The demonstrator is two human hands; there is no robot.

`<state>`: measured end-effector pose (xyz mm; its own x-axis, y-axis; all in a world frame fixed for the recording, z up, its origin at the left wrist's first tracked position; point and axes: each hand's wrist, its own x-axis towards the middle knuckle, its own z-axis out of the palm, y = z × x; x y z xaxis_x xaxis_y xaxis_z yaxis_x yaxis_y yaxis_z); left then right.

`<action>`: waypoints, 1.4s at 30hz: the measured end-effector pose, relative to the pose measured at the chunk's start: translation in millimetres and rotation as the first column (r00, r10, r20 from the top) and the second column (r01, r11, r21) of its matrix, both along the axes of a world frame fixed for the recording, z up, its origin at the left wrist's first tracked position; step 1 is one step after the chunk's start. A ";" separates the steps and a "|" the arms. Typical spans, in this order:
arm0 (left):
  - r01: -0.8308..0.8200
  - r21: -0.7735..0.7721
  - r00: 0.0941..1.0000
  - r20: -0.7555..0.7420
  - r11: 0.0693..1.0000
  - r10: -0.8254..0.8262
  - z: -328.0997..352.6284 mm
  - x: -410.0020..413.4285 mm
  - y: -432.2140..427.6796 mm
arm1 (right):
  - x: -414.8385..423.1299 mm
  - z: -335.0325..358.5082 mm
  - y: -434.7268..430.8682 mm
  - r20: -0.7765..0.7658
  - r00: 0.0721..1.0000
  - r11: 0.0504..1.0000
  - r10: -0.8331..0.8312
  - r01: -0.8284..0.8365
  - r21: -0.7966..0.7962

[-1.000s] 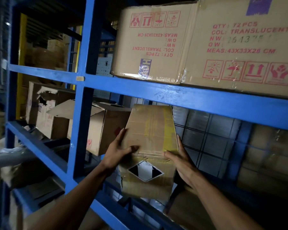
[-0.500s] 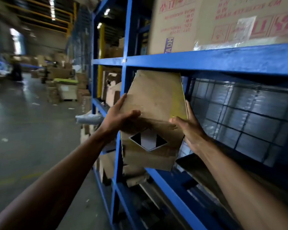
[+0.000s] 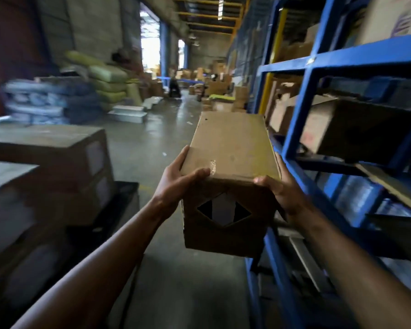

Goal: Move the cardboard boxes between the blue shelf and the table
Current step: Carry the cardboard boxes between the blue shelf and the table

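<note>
Head: cardboard box (image 3: 233,148) lengthwise away

cardboard box (image 3: 233,148): pulled clear of blue shelf (image 3: 365,57) | now over aisle floor (image 3: 152,143) | tilt: levelled

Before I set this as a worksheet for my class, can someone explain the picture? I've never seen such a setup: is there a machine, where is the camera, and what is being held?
There is no machine here. The picture comes from a wide-angle camera worn on a person's head, looking forward and down, so the two bare arms are that person's own. The left hand and right hand grip a long brown cardboard box from either side, thumbs over its top edge. Its near end carries a black-and-white diamond label. The box is in the air above a warehouse aisle. The blue metal shelf stands on the right. On the left, large stacked cardboard boxes sit on a dark surface.
</note>
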<state>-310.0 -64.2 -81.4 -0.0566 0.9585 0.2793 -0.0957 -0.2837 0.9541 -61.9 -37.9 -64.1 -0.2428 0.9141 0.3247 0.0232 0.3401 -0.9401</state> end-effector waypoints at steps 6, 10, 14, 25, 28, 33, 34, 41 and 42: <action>-0.245 -0.118 0.969 0.012 0.962 0.248 -56.6 -74.4 -105.6 | -85.2 -65.5 -49.4 -0.025 0.962 0.954 0.271 -0.272 -0.123; -0.351 -0.195 0.934 -0.011 0.916 0.356 -78.8 -105.8 -183.1 | -124.5 -92.5 -98.3 -0.012 0.923 0.907 0.384 -0.380 -0.181; -0.465 -0.203 0.885 -0.078 0.862 0.459 -84.0 -122.7 -260.6 | -151.0 -100.7 -150.3 0.022 0.883 0.864 0.470 -0.454 -0.215; -0.650 -0.101 0.760 -0.101 0.754 0.642 -63.7 -132.7 -438.6 | -194.6 -77.1 -283.4 0.079 0.786 0.780 0.613 -0.586 -0.219; -0.719 -0.033 0.690 -0.158 0.695 0.706 -48.9 -141.4 -478.4 | -211.7 -62.3 -310.6 0.067 0.764 0.760 0.642 -0.622 -0.189; -0.821 0.034 0.557 -0.169 0.569 0.813 -29.9 -164.9 -534.5 | -253.1 -39.5 -347.8 0.086 0.698 0.702 0.711 -0.697 -0.145; -0.839 0.037 0.530 -0.172 0.543 0.830 -27.1 -171.4 -543.1 | -263.3 -34.8 -354.0 0.086 0.679 0.684 0.729 -0.716 -0.139; -0.917 0.041 0.388 -0.136 0.396 0.912 -25.8 -230.1 -576.2 | -344.1 -23.0 -376.9 0.122 0.596 0.607 0.793 -0.791 -0.078; -0.924 0.032 0.373 -0.137 0.381 0.918 -29.3 -238.0 -577.1 | -354.6 -24.1 -381.0 0.120 0.596 0.605 0.794 -0.792 -0.076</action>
